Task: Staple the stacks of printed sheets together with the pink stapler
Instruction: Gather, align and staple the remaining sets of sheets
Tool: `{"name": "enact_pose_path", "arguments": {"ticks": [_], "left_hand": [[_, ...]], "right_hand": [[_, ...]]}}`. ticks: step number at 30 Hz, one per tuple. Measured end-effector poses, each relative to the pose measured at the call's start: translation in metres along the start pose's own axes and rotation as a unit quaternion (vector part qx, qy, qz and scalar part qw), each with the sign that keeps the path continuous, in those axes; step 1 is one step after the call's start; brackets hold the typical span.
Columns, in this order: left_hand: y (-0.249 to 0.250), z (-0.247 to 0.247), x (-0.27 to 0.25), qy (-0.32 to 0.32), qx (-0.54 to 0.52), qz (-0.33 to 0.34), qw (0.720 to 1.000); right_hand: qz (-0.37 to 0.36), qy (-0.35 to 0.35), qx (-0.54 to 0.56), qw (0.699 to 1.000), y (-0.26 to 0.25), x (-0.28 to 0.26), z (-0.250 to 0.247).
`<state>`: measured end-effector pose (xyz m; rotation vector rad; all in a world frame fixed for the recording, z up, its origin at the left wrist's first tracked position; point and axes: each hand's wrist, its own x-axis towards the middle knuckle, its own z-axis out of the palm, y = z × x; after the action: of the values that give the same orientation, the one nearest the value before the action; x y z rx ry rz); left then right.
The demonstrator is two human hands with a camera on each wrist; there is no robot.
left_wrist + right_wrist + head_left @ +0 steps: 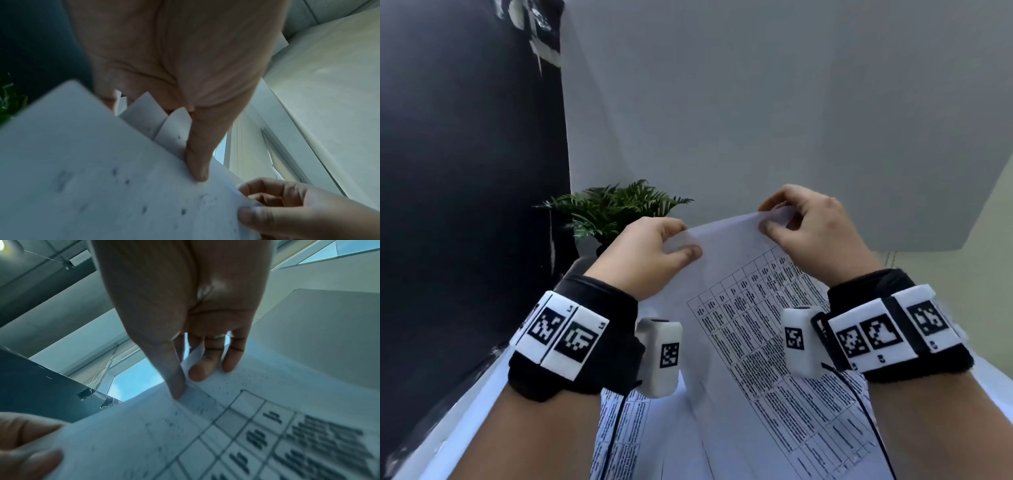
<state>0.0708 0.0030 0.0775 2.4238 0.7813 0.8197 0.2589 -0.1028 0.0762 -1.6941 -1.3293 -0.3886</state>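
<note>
Your left hand (650,250) and right hand (808,226) each pinch a top corner of the printed sheets (750,308), lifted above more sheets (619,431) on the table (465,428); no stapler shows.

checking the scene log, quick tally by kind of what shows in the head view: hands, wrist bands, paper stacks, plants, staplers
hands: 2 (left hand, right hand)
wrist bands: 2 (left, right)
paper stacks: 2 (held stack, lower sheets)
plants: 1 (plant)
staplers: 0 in view
total: 7
</note>
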Motion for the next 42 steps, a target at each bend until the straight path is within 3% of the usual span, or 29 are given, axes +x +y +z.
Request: {"name": "enact_pose_path", "arguments": {"ticks": [4, 7, 11, 12, 14, 18, 25, 30, 34, 38, 40, 42], "left_hand": [[0.009, 0.003, -0.001, 0.033, -0.036, 0.007, 0.999], [0.010, 0.002, -0.002, 0.046, -0.054, 0.001, 0.997], [0.012, 0.000, -0.002, 0.073, -0.070, -0.008, 0.995], [0.013, -0.001, -0.002, 0.080, -0.075, -0.008, 0.994], [0.015, -0.001, -0.003, 0.088, -0.086, -0.002, 0.992], [0.020, 0.002, -0.004, 0.084, -0.112, 0.017, 0.990], [0.022, 0.005, -0.006, 0.071, -0.102, 0.064, 0.990], [0.024, 0.006, -0.007, 0.078, -0.105, 0.078, 0.988], [0.024, 0.007, -0.007, 0.089, -0.107, 0.078, 0.987], [0.024, 0.006, -0.006, 0.120, -0.117, 0.074, 0.983], [0.024, 0.005, -0.006, 0.127, -0.119, 0.079, 0.982], [0.026, 0.005, -0.007, 0.114, -0.130, 0.081, 0.982]], "right_hand": [[0.019, 0.126, 0.058, 0.990, -0.012, -0.006, 0.003], [0.060, 0.091, 0.100, 0.989, -0.021, -0.009, 0.006], [-0.025, 0.163, 0.125, 0.978, -0.040, -0.014, -0.002], [-0.031, 0.134, 0.105, 0.985, -0.043, -0.014, -0.003], [0.026, 0.034, 0.082, 0.996, -0.044, -0.014, -0.003], [0.161, -0.111, 0.163, 0.967, -0.039, -0.016, 0.002], [0.246, -0.121, 0.275, 0.922, -0.035, -0.014, 0.008], [0.253, -0.110, 0.300, 0.913, -0.036, -0.015, 0.011], [0.224, -0.077, 0.292, 0.927, -0.037, -0.017, 0.015], [0.046, 0.007, 0.167, 0.985, -0.038, -0.020, 0.021], [-0.037, 0.019, 0.111, 0.993, -0.037, -0.021, 0.023], [-0.052, 0.014, 0.090, 0.994, -0.034, -0.019, 0.023]]}}
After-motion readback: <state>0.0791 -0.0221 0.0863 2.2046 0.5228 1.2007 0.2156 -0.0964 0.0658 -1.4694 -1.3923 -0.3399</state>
